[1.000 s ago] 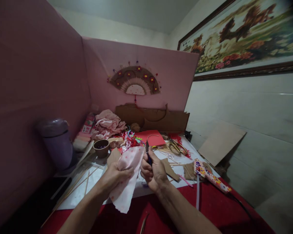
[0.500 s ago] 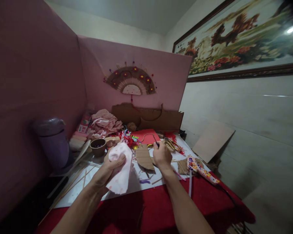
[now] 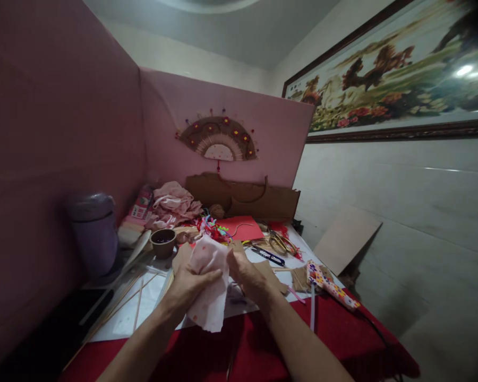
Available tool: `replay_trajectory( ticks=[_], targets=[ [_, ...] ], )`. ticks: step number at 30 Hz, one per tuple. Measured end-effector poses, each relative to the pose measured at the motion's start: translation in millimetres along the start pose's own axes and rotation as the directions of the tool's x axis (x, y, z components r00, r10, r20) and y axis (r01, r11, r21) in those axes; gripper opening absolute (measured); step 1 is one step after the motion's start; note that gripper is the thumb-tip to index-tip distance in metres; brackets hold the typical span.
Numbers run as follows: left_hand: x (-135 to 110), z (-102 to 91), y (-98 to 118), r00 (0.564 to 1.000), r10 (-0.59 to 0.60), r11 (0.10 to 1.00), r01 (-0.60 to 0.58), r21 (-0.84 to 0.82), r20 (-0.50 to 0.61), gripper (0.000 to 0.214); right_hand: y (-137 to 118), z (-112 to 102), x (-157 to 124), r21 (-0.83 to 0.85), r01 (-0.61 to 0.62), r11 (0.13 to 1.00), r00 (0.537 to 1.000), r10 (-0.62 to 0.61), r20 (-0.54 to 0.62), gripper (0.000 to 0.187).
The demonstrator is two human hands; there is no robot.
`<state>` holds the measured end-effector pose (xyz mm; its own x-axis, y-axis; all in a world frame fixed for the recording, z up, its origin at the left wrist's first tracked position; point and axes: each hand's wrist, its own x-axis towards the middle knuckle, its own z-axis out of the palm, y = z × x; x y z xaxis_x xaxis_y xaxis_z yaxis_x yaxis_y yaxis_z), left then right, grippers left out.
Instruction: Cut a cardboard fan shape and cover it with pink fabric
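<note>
My left hand [image 3: 189, 284] is closed on a piece of pink spotted cloth [image 3: 209, 289] held over the near middle of the table. My right hand [image 3: 247, 273] pinches the cloth's right edge, fingers closed on it. A brown cardboard piece [image 3: 273, 276] lies under and right of my right hand. Small black snips [image 3: 269, 255] lie on the white sheet just beyond, apart from both hands.
A red table [image 3: 342, 339] carries a white sheet [image 3: 123, 318], wooden sticks [image 3: 137, 297], a small brown bowl [image 3: 163, 241], a purple bin [image 3: 93, 231], pink fabric [image 3: 175, 204], a flowered glue gun [image 3: 330, 284], gold scissors [image 3: 282, 244] and red paper [image 3: 241, 228]. Pink boards wall the left and back.
My right hand reached out to the sheet with the snips, left them there, and came back to grip the cloth's edge. My left hand kept hold of the cloth.
</note>
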<state>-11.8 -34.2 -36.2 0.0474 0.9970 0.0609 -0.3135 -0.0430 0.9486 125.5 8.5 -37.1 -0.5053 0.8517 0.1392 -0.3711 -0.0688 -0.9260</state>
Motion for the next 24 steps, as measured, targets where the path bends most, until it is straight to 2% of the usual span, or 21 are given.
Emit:
replay_trajectory(
  ticks=[2,4,7,9,14,19,21,24],
  targets=[
    [3,-1.9,-5,0.998,0.06,0.997,-0.061,0.045,0.017,0.03,3,6,-1,0.068,0.047,0.997,0.998,-0.05,0.037,0.045],
    [5,-3.4,-8,0.997,0.079,0.993,-0.081,0.082,0.016,0.029,4,7,-1,0.073,0.111,0.991,0.994,-0.11,-0.019,0.039],
    [6,-4.0,-7,0.994,0.091,0.991,-0.084,0.099,-0.061,0.031,2,3,1,0.078,0.169,0.983,0.981,-0.159,-0.114,0.033],
    [5,-3.5,-2,0.988,0.108,0.992,-0.099,0.082,-0.108,0.033,0,2,1,0.052,0.198,0.979,0.975,-0.191,-0.116,0.03],
    [0,-3.7,9,0.989,0.09,0.996,-0.092,-0.007,-0.12,0.036,-2,3,-4,-0.031,0.219,0.975,0.975,-0.219,-0.023,0.029],
    [-3,-5.0,13,0.997,0.075,0.991,-0.073,-0.112,0.009,0.031,1,2,-9,-0.093,0.189,0.977,0.981,-0.185,0.055,0.028],
    [-3,-4.8,13,0.997,0.06,0.993,-0.055,-0.104,0.039,0.031,1,3,-11,-0.118,0.182,0.976,0.98,-0.171,0.098,0.033],
    [-3,-4.9,12,0.997,0.077,0.994,-0.076,-0.081,0.006,0.029,-2,6,-13,-0.147,0.166,0.975,0.979,-0.144,0.148,0.039]
  ],
)
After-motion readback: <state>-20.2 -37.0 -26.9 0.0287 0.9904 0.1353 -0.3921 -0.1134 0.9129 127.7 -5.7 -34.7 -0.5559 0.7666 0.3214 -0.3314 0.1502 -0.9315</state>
